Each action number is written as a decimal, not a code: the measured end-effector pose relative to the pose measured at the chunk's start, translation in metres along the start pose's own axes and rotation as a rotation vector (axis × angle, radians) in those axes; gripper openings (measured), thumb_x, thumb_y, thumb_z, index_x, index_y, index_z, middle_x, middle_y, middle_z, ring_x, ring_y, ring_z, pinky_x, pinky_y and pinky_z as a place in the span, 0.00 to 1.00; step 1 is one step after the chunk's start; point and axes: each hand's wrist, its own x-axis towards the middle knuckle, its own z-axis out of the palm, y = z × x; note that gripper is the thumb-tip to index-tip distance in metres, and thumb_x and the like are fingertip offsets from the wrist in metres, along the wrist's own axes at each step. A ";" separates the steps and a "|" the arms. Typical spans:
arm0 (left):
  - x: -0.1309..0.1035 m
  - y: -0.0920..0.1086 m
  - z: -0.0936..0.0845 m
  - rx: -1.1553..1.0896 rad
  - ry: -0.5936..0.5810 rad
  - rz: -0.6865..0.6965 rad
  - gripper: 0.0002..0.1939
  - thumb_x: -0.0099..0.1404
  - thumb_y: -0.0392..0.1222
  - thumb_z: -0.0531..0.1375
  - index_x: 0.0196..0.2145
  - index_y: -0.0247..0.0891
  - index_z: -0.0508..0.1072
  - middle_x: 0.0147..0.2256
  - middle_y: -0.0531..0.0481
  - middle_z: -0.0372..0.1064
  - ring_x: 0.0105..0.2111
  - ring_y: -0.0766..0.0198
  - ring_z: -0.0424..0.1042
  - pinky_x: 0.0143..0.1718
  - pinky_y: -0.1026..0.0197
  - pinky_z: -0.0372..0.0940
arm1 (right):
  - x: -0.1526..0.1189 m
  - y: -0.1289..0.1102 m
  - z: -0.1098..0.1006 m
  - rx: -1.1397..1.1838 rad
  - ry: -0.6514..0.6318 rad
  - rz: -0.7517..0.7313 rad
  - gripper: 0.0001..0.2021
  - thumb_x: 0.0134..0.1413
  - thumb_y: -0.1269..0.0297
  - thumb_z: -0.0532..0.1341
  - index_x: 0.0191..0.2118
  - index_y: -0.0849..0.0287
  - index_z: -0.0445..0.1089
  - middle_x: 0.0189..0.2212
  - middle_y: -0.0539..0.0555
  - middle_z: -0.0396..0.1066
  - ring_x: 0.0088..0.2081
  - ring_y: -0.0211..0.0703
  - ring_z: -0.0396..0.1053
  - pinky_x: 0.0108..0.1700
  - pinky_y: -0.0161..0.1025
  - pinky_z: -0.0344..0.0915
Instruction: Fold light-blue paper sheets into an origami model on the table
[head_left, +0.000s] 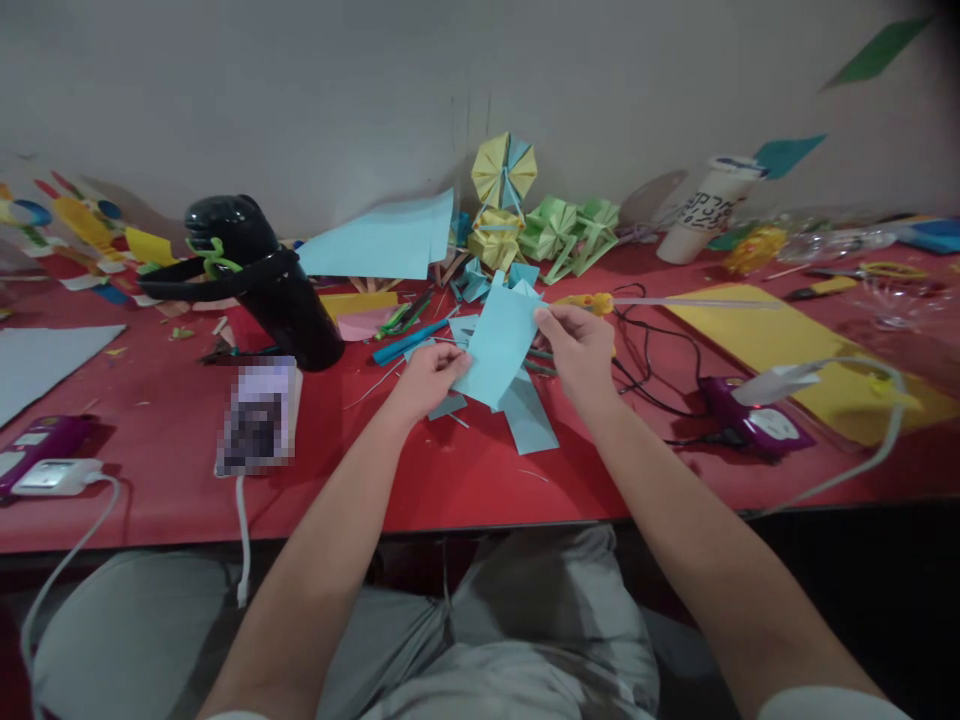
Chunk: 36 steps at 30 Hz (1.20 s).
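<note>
A light blue paper piece [501, 340] is held up between both hands, tilted above the red table [450, 490]. My left hand [431, 378] pinches its lower left edge, fingers closed. At its upper right edge, my right hand [574, 345] grips the paper between thumb and fingers. Below the held piece lies a blue paper strip [529, 415], with smaller scraps around it. Behind the hands stand folded yellow and blue paper shapes [504, 175] and green ones [559, 228].
A black tumbler [289, 310] and a phone-like device [259, 415] with a white cable are on the left. On the right are a purple power adapter [757, 418], yellow paper [739, 335], a white cup [709, 210] and black cables. Blue sheets [382, 240] lean at the back.
</note>
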 end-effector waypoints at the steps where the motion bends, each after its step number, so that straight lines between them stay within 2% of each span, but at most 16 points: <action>1: 0.000 0.000 0.000 -0.001 -0.024 0.004 0.09 0.62 0.44 0.59 0.30 0.34 0.70 0.25 0.52 0.64 0.24 0.69 0.63 0.26 0.65 0.60 | 0.000 0.000 0.000 0.001 0.003 0.002 0.12 0.49 0.54 0.66 0.26 0.58 0.72 0.17 0.46 0.65 0.19 0.33 0.63 0.24 0.33 0.64; 4: -0.001 0.002 -0.001 0.013 -0.060 -0.009 0.06 0.61 0.41 0.59 0.31 0.34 0.70 0.25 0.52 0.64 0.25 0.69 0.64 0.27 0.65 0.62 | 0.001 0.001 -0.001 0.014 0.014 0.001 0.12 0.48 0.53 0.67 0.26 0.58 0.72 0.16 0.46 0.65 0.19 0.33 0.63 0.24 0.34 0.64; 8: -0.003 0.005 -0.001 0.029 -0.056 -0.054 0.06 0.60 0.38 0.59 0.26 0.34 0.69 0.23 0.54 0.61 0.25 0.70 0.63 0.28 0.65 0.63 | 0.002 0.001 -0.002 0.030 0.022 0.000 0.12 0.47 0.54 0.67 0.27 0.58 0.73 0.17 0.46 0.66 0.19 0.34 0.63 0.24 0.34 0.63; 15: -0.005 0.006 0.000 0.045 -0.012 -0.103 0.06 0.59 0.39 0.61 0.27 0.34 0.71 0.23 0.53 0.63 0.24 0.70 0.63 0.27 0.64 0.64 | 0.001 0.001 0.000 0.007 0.017 -0.007 0.13 0.48 0.54 0.67 0.25 0.58 0.71 0.17 0.46 0.65 0.19 0.34 0.63 0.24 0.35 0.63; 22: -0.005 0.008 -0.001 0.042 -0.026 -0.096 0.06 0.58 0.39 0.62 0.27 0.34 0.71 0.24 0.52 0.65 0.24 0.69 0.65 0.28 0.64 0.64 | 0.002 0.002 -0.001 -0.013 0.023 0.003 0.13 0.47 0.52 0.66 0.28 0.58 0.73 0.17 0.46 0.65 0.19 0.34 0.63 0.24 0.35 0.64; 29: -0.005 0.007 -0.001 0.075 0.003 -0.136 0.06 0.59 0.37 0.61 0.26 0.35 0.70 0.23 0.53 0.64 0.22 0.70 0.65 0.26 0.65 0.62 | 0.002 0.005 0.000 -0.020 0.008 0.009 0.15 0.46 0.50 0.67 0.27 0.58 0.72 0.17 0.46 0.65 0.19 0.34 0.63 0.24 0.34 0.64; 33: -0.007 0.011 0.000 0.005 -0.049 -0.172 0.06 0.58 0.37 0.61 0.25 0.35 0.69 0.23 0.53 0.63 0.22 0.70 0.65 0.25 0.65 0.62 | 0.003 0.008 -0.001 -0.015 0.006 0.011 0.15 0.47 0.50 0.67 0.28 0.58 0.72 0.17 0.46 0.65 0.20 0.34 0.63 0.24 0.34 0.64; 36: -0.009 0.013 0.002 -0.056 -0.094 -0.143 0.08 0.58 0.40 0.62 0.26 0.35 0.68 0.23 0.53 0.62 0.22 0.70 0.63 0.24 0.65 0.60 | 0.003 0.007 -0.002 -0.014 -0.004 0.023 0.13 0.47 0.52 0.67 0.27 0.58 0.72 0.16 0.46 0.65 0.19 0.34 0.63 0.23 0.34 0.63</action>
